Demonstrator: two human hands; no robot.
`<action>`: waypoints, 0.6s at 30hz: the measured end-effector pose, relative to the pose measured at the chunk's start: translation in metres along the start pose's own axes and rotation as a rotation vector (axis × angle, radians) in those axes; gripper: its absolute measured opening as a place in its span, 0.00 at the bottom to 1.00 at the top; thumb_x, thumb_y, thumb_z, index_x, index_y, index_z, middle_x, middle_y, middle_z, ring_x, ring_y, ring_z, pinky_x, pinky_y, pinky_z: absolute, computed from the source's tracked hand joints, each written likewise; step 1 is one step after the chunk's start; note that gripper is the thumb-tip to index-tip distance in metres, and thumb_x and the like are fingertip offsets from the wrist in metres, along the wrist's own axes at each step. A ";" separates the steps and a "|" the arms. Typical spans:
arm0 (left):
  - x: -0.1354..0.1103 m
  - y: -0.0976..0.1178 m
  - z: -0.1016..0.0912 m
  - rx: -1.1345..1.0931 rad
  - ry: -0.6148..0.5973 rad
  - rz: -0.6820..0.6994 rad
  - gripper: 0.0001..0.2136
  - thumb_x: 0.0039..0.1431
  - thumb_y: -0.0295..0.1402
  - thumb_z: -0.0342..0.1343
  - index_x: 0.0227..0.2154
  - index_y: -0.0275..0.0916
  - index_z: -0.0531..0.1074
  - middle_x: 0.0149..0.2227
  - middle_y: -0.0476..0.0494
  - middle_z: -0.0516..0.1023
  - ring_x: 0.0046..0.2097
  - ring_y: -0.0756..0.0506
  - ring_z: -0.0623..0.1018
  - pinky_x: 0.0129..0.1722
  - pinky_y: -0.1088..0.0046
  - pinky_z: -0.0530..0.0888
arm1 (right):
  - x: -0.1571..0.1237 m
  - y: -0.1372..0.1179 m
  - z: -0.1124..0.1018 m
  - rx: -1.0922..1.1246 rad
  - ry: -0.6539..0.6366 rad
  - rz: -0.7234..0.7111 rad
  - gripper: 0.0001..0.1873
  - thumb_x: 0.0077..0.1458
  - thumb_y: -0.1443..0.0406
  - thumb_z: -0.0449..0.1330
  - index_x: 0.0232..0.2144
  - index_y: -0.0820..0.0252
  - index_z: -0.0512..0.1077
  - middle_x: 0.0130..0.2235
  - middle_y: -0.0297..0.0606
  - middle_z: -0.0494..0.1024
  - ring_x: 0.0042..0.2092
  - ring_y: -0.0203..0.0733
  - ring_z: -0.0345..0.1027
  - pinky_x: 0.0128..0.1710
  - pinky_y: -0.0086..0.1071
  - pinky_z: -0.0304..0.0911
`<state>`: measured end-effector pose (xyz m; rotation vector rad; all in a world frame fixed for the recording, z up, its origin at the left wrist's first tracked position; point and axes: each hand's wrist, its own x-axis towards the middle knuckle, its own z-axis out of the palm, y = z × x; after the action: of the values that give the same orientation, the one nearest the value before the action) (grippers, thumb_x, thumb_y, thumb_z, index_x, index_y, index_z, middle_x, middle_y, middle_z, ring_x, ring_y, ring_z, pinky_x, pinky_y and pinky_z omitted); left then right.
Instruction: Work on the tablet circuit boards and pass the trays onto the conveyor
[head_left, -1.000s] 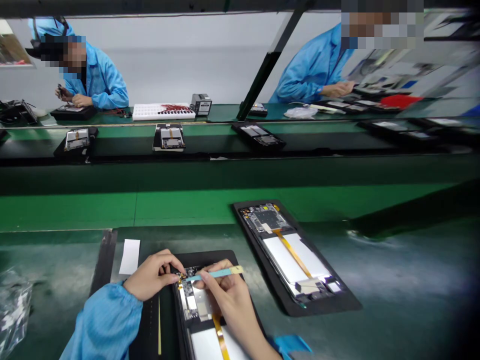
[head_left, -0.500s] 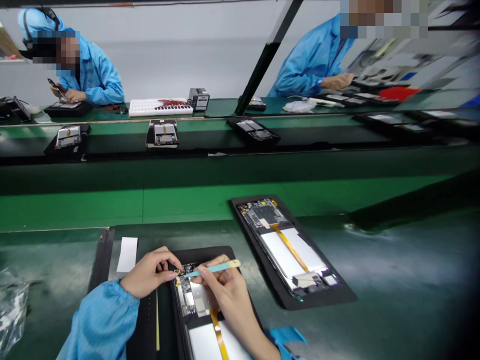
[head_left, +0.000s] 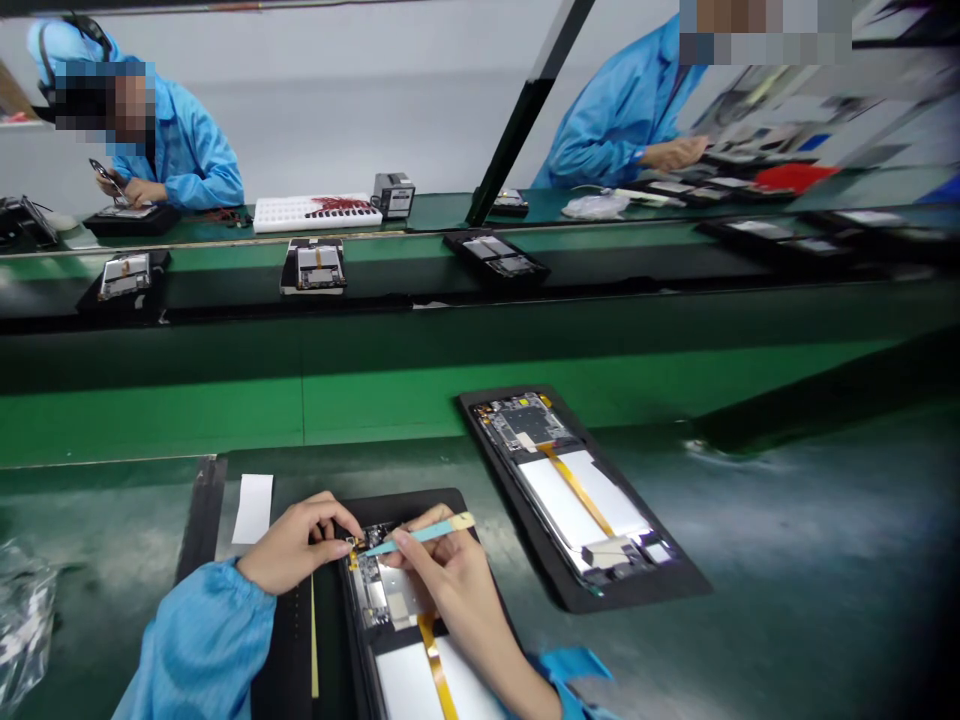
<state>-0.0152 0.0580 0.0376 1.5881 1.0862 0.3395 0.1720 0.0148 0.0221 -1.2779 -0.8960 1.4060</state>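
Tilted a little steeper than before, the pale blue spatula [head_left: 420, 536] now rises from its tip toward a cream end, and the whole scene sits slightly higher and further left in view. At far left, a crumpled clear plastic bag [head_left: 26, 620] lies on the glossy green bench [head_left: 780, 500], and a white paper slip [head_left: 253, 508] lies nearer the centre. From a puckered blue sleeve [head_left: 195, 640], the left hand [head_left: 292, 545] curls its fingers over the top edge of an open tablet [head_left: 382, 590], which lies on a black mat [head_left: 397, 503]. Whether those fingers pinch anything, I cannot tell. The right hand [head_left: 457, 585] holds the spatula in a firm pen grip, its tip at the tablet's metal-shielded board — small parts there are too tiny to read. Just beyond lies a second open tablet [head_left: 577, 500] on a black tray [head_left: 660, 585], with a smooth silver panel and an amber ribbon cable [head_left: 577, 490].
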 end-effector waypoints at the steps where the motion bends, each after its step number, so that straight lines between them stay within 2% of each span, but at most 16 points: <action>1: 0.000 0.000 0.000 -0.001 0.000 0.001 0.06 0.52 0.27 0.53 0.33 0.38 0.73 0.33 0.50 0.66 0.33 0.50 0.68 0.33 0.75 0.63 | 0.000 0.000 0.000 -0.001 -0.002 0.006 0.22 0.43 0.50 0.68 0.24 0.57 0.64 0.19 0.34 0.76 0.24 0.43 0.72 0.27 0.32 0.65; 18: 0.000 -0.001 0.000 0.016 0.001 -0.004 0.06 0.51 0.30 0.54 0.33 0.39 0.73 0.34 0.50 0.67 0.33 0.50 0.69 0.33 0.75 0.65 | -0.001 -0.001 0.002 -0.001 0.036 -0.002 0.22 0.42 0.50 0.69 0.24 0.57 0.65 0.19 0.37 0.77 0.24 0.45 0.72 0.27 0.35 0.67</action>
<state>-0.0155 0.0579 0.0369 1.5994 1.0949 0.3293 0.1699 0.0140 0.0240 -1.2983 -0.8734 1.3767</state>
